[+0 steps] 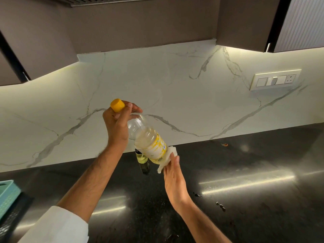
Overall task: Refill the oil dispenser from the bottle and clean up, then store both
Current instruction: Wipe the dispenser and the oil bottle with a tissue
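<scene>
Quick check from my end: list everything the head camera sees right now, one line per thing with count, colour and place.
oil bottle: 1, clear with yellow label, capped, held tilted above the counter
cap: 1, yellow, on the bottle's neck
tissue: 1, white, pressed against the bottle's base
oil dispenser: 1, clear with yellowish oil and dark top, standing on the counter behind the bottle
counter: 1, glossy black, with small dark drops at right
backsplash: 1, white marble with grey veins
switch panel: 1, white, on the backsplash at right
basket: 1, teal, left edge
left hand: grips the bottle's neck
right hand: presses the tissue to the bottle
</scene>
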